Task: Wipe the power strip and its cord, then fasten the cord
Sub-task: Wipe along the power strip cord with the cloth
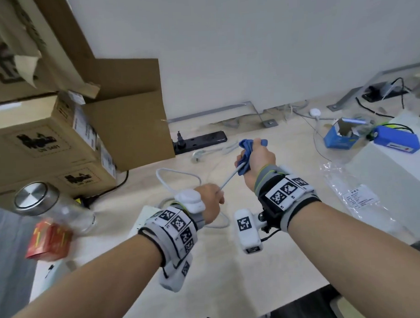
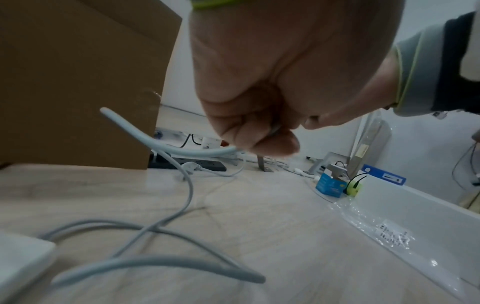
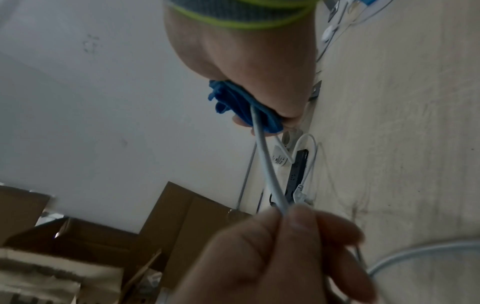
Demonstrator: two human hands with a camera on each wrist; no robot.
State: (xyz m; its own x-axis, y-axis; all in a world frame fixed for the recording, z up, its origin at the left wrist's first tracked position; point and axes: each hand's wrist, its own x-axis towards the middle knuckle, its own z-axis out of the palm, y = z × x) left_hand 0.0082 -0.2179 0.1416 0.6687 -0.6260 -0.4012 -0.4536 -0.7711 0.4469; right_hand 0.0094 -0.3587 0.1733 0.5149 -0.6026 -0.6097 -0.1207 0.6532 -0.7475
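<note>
A white cord [image 1: 229, 178] runs taut between my two hands above the light wooden table. My left hand [image 1: 211, 198] pinches it at the lower end; in the left wrist view the fist [image 2: 262, 131] closes on the cord [image 2: 182, 151]. My right hand [image 1: 256, 157] grips a blue cloth [image 1: 245, 155] wrapped round the cord higher up, also seen in the right wrist view as the cloth [image 3: 233, 105] over the cord [image 3: 267, 164]. Slack cord loops [image 2: 155, 265] lie on the table. The white power strip [image 1: 144, 217] shows partly behind my left wrist.
Cardboard boxes [image 1: 60, 130] stack at the left, with a glass jar [image 1: 56, 209] and a red packet [image 1: 50, 240] in front. A black power strip [image 1: 201, 139] lies by the wall. A white box [image 1: 395, 181], blue items [image 1: 341, 137] and a plastic bag [image 1: 358, 196] stand on the right.
</note>
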